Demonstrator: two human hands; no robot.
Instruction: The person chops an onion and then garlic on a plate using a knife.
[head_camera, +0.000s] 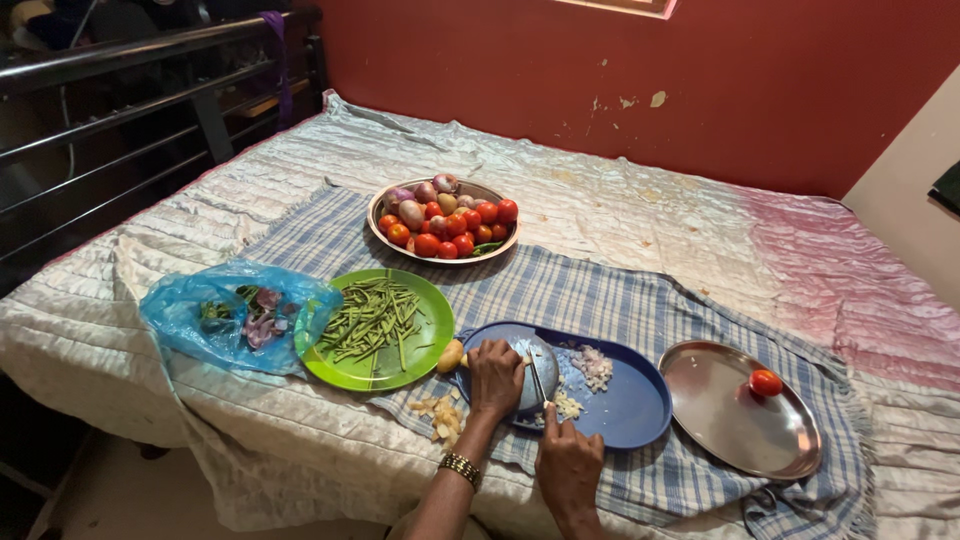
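Holding knife (537, 381), right hand (568, 462) fingers closed; left hand (495, 375) fingers curled over chopped bits on blue tray (630, 410).

Single head view, worn camera, looking down and forward from the near edge of the bed (620, 215). Moderately close: the person's hands sit at bottom centre, blue tray (630, 405) just beyond them. Far end shows red wall (700, 80); railing (120, 110) at far left.
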